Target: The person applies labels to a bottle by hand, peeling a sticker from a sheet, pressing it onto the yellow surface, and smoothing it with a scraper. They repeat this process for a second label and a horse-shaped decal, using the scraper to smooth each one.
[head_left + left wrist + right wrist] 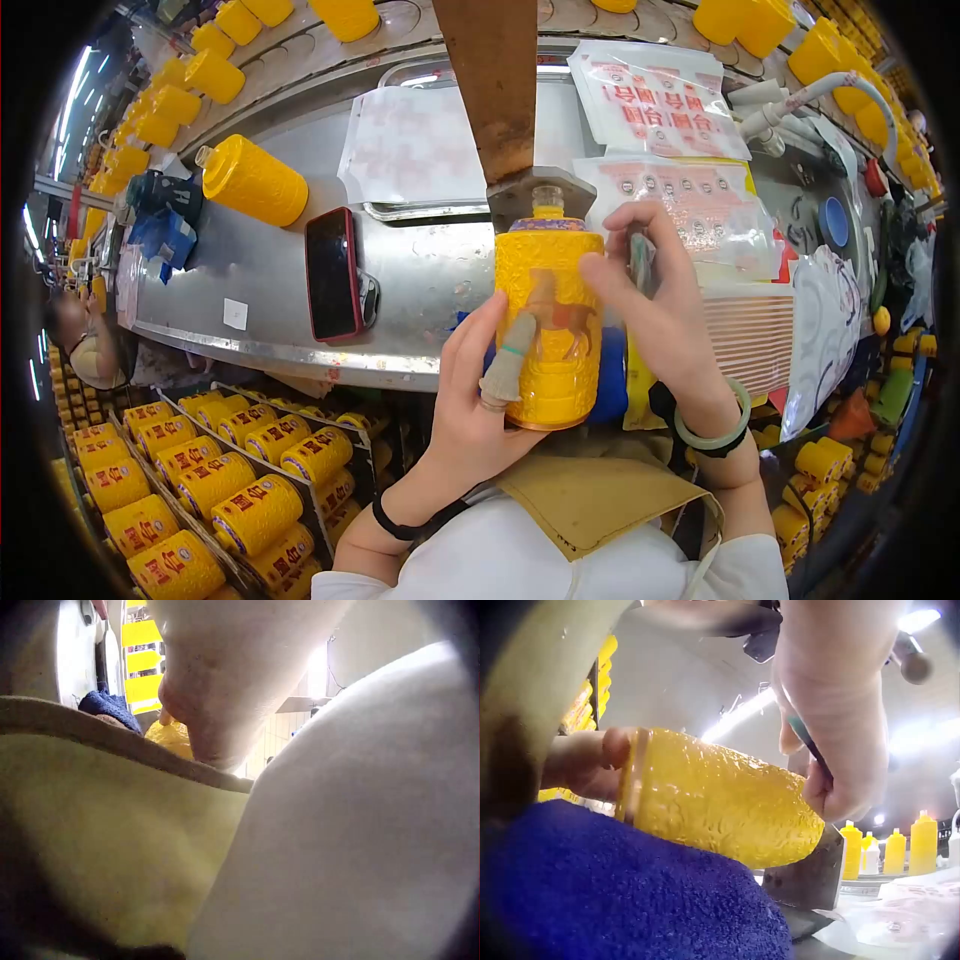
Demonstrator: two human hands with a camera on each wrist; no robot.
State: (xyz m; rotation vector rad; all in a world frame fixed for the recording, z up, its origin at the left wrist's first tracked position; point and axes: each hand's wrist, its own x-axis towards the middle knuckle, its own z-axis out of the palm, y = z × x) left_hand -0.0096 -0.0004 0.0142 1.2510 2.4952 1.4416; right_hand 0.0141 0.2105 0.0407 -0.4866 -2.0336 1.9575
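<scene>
A yellow embossed bottle (555,385) with a clear neck stands tilted in front of the person, a brown horse picture (565,318) on its facing side. The left hand (465,405) grips it from below and the left, its thumb in a pale cloth cover (508,360) with a green band. At the bottle's upper right, the right hand (668,310) has its thumb against the shoulder. A thin green-edged flat piece (810,742) is tucked in its curled fingers. In the left wrist view, forearm and clothing hide most of the work.
A brown post (490,90) rises behind the bottle. Printed sheets (650,100) lie right of it; a phone (332,275) and another yellow bottle (255,182) lie left. A blue towel (630,885) is beneath the held bottle. Crates of labelled bottles (215,480) stand lower left.
</scene>
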